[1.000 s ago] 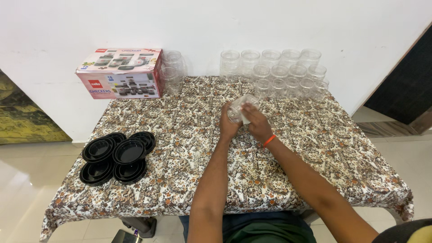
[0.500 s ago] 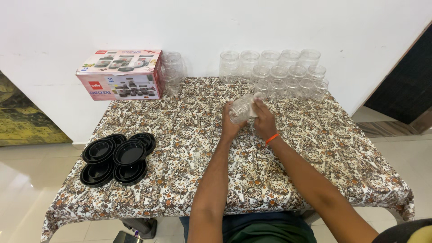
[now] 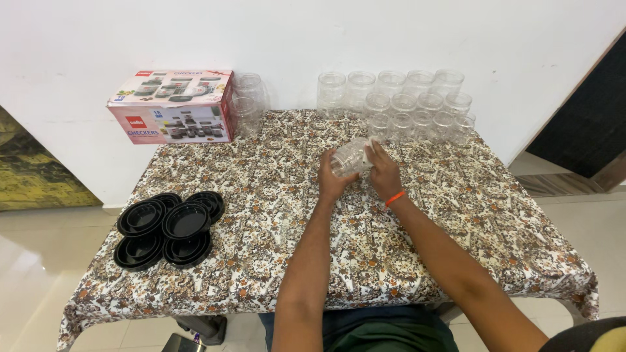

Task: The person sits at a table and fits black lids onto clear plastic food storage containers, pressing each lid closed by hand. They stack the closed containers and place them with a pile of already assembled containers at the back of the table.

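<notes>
Clear plastic jar [image 3: 349, 158] is tilted above the middle of the floral tablecloth [image 3: 274, 215], clamped between left hand [image 3: 332, 181] and right hand [image 3: 385, 171]. Behind it stand more empty jars [image 3: 404, 104]. Black lids [image 3: 171, 225] lie far left, near a pink box [image 3: 173, 107].

Head cam, looking down, table [image 3: 261, 215] near

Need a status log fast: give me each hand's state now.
Left hand: closed on the clear plastic jar, which is tilted on its side.
Right hand: closed on the same jar, at its far end.
</notes>
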